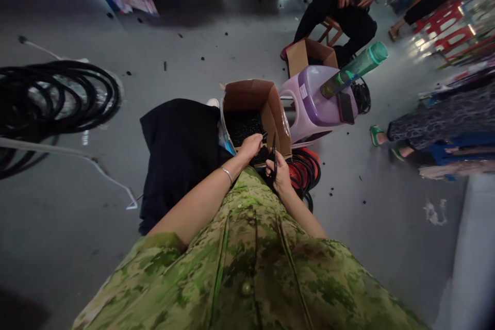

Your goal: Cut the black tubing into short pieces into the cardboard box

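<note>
My right hand is closed around a pair of black scissors, their blades pointing up and away from me. Just left of it, my left hand pinches a small dark piece, too small to name. Both hands are over the near edge of an open cardboard box. Many small black pieces lie inside the box. The two hands are close together but apart.
Right of the box, a purple stool bears a green bottle and a dark phone-like slab. Black coils lie at left and by my right arm. Another person sits behind a second box.
</note>
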Tool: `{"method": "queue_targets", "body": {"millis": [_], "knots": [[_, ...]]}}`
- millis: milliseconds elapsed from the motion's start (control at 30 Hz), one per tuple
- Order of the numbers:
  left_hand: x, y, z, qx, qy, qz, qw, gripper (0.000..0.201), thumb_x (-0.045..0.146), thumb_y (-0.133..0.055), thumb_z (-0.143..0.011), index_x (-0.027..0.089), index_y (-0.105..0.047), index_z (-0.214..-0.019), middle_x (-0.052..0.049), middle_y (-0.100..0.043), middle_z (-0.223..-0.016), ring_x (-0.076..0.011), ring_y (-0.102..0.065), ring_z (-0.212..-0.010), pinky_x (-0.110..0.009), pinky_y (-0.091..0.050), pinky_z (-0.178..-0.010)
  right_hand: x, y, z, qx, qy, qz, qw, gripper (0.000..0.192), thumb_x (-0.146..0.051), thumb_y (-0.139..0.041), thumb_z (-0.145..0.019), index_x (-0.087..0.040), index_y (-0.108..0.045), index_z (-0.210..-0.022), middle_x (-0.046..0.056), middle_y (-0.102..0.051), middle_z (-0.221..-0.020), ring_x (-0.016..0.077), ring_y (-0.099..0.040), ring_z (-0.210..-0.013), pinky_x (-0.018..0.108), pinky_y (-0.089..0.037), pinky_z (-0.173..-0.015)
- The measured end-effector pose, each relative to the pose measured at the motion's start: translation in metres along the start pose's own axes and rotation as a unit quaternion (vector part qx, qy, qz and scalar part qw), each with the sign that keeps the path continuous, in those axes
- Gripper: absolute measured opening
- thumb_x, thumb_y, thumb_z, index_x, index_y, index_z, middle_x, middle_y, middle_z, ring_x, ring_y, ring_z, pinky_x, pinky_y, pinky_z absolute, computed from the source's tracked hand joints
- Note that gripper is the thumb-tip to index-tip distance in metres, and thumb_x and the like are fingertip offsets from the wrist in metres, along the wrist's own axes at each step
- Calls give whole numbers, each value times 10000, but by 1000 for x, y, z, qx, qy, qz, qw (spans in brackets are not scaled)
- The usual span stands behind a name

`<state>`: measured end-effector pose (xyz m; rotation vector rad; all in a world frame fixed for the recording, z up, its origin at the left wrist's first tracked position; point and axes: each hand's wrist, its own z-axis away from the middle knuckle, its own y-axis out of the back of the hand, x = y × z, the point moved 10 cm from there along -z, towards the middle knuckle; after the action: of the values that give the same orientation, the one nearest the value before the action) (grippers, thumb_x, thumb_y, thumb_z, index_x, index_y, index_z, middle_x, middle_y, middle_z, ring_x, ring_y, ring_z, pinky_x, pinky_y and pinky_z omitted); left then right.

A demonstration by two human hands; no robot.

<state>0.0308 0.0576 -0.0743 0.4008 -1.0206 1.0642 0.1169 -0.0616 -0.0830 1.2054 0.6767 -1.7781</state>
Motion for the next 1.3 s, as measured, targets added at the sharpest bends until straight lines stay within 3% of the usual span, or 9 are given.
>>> {"method": "queue_targets", "body": {"millis": [133,367,733,1067,1300], "knots": [[2,0,3,11,5,-4,1000,131,215,-445,-931,182,-564,-886,61,-445,-558,-75,-339,-414,-197,-252,-435,1,3,6,-20,-26,-57,998,635,-409,-754,-697,-206,-564,-1268,-92,-468,-626,54,-398,-448,181,-323,-435],[4,-3,5,-1,-5,-13,1000,136,160,-487,-906,190,-479,-774,58,-525,-604,-49,-354,-405,-182,-250,-427,0,26,11,-29,-18,78,996,583,-467,-734,-718,-195,-612,-1220,-50,-546,-659,91,-459,-502,211,-384,-458],[3,-5,5,-21,3,3,1000,145,136,-515,-887,182,-494,-751,53,-535,-599,-46,-345,-391,-190,-242,-427,-4,12,5,-46,-4,99,994,531,-485,-693,-751,-202,-610,-1193,-45,-525,-677,94,-454,-514,205,-395,-450],[0,-7,3,-30,-7,-33,999,131,165,-541,-864,175,-533,-733,60,-498,-559,-47,-325,-401,-185,-239,-427,2,13,5,-51,-17,91,994,587,-502,-683,-759,-194,-596,-1251,-17,-631,-773,101,-543,-554,212,-451,-491],[-6,-2,-3,-16,-12,-66,998,139,182,-536,-848,179,-538,-708,49,-511,-562,-63,-341,-427,-194,-269,-450,-3,13,4,-51,10,138,989,561,-496,-659,-795,-175,-635,-1254,-32,-595,-680,93,-501,-487,212,-436,-466]]}}
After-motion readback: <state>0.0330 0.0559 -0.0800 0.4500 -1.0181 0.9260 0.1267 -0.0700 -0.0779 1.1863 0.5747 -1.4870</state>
